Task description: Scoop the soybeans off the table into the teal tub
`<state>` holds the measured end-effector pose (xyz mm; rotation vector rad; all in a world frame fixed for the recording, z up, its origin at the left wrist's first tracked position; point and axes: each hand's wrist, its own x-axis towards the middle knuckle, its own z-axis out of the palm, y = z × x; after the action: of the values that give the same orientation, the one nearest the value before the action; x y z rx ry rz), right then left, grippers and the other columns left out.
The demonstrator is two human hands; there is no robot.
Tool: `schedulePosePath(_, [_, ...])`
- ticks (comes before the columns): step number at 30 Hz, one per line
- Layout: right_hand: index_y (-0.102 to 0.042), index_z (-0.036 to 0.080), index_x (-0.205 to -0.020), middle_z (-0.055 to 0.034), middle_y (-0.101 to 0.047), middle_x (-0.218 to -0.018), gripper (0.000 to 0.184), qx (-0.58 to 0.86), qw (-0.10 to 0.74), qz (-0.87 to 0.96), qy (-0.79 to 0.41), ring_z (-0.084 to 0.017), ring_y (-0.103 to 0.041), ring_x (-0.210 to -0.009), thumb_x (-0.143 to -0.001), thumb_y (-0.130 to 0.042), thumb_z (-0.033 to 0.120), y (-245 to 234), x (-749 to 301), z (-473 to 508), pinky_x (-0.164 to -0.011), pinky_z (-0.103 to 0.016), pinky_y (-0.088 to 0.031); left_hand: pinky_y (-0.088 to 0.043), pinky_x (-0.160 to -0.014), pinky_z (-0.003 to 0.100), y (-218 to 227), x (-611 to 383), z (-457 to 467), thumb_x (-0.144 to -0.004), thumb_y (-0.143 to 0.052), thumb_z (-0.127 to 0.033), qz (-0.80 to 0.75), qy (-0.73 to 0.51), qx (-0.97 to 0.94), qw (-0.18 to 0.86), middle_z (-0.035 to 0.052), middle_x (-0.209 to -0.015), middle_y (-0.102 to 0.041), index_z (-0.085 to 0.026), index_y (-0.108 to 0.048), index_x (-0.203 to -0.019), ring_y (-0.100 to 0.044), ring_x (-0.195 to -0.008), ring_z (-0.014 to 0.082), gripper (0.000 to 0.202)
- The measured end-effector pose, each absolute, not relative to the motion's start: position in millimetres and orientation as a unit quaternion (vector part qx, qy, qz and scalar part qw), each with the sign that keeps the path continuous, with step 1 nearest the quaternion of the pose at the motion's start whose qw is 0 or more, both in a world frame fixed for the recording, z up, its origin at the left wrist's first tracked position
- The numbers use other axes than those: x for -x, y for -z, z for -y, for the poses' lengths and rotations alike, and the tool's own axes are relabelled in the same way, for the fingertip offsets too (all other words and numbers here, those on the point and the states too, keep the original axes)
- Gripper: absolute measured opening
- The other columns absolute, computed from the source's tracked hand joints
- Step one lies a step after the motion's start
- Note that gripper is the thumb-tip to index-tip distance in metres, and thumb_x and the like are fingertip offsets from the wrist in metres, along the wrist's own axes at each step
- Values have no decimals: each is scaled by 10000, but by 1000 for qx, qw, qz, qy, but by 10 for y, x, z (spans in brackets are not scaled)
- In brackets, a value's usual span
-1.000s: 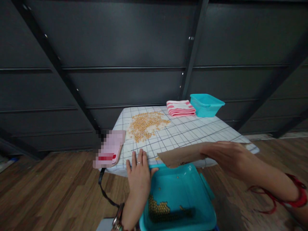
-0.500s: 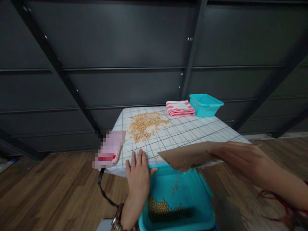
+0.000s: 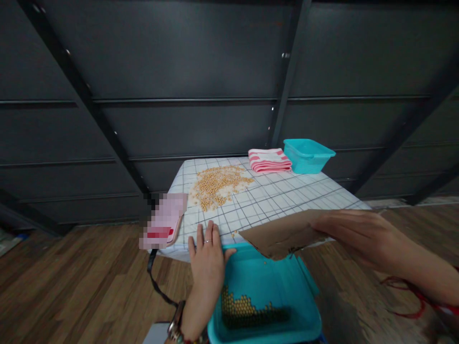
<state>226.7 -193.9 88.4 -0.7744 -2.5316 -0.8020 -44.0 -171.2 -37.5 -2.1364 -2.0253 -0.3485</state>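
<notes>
Cardboard [image 3: 283, 234] pinched in right grip [image 3: 349, 231] over teal tub [image 3: 265, 282]; left grip [image 3: 208, 260] flat and open on tablecloth [image 3: 287, 193]

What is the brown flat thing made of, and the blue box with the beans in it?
The brown sheet held in the right hand looks like cardboard: thin, stiff, dull matte brown, with an uneven lower edge. The blue box looks like plastic: smooth, evenly turquoise, a little shiny, with a moulded rim.
</notes>
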Motion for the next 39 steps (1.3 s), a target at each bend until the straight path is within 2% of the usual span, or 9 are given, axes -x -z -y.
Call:
schedulePosePath(6, [-598, 187, -869, -41, -700, -767, 332, 259, 181, 902, 293, -153, -659, -690, -886, -276, 108, -837, -2381, 1992, -612, -270, -537, -379, -971, 528, 386, 440, 1713, -790, -503, -387, 678, 126, 717, 100, 130, -1306, -515, -143, -498, -1227, -409, -1232, 327, 500])
schedulePosePath(14, [-644, 153, -798, -86, -688, -739, 358, 285, 163, 904, 273, -174, -641, -643, -802, -309, 27, -769, -2296, 1877, -557, -279, -531, -358, -985, 542, 355, 427, 1718, -782, -513, -391, 684, 103, 716, 94, 141, -1344, -467, -143, -486, -1239, -382, -1256, 328, 520])
schedulePosePath(21, [-633, 137, -948, -81, -694, -882, 407, 323, 142, 905, 239, -148, -644, -798, -719, -341, -29, -689, -2294, 1600, -719, -269, -523, -360, -979, 529, 336, 432, 1725, -780, -501, -436, 677, 96, 723, 100, 140, -1329, -487, -148, -482, -1244, -388, -1250, 332, 547])
schedulePosePath(29, [-605, 126, -926, -81, -692, -836, 306, 295, 190, 890, 293, -165, -646, -742, -780, -354, 30, -581, -2278, 1299, -666, -290, -524, -358, -990, 537, 280, 416, 1721, -764, -536, -421, 686, 84, 718, 78, 141, -1348, -459, -126, -470, -1250, -367, -1264, 335, 572])
schedulePosePath(34, [-582, 164, -955, -53, -691, -870, 306, 272, 230, 906, 227, -142, -644, -794, -794, -358, 31, -645, -2223, 1505, -693, -269, -522, -364, -979, 549, 329, 437, 1716, -781, -508, -414, 679, 100, 721, 90, 136, -1348, -460, -154, -479, -1248, -375, -1259, 338, 535])
schedulePosePath(39, [-578, 188, -936, -33, -686, -815, 309, 251, 196, 931, 179, -138, -638, -719, -805, -342, 38, -760, -2137, 1718, -635, -253, -518, -357, -995, 533, 347, 449, 1724, -790, -502, -330, 680, 114, 720, 82, 123, -1346, -471, -165, -483, -1245, -379, -1260, 322, 485])
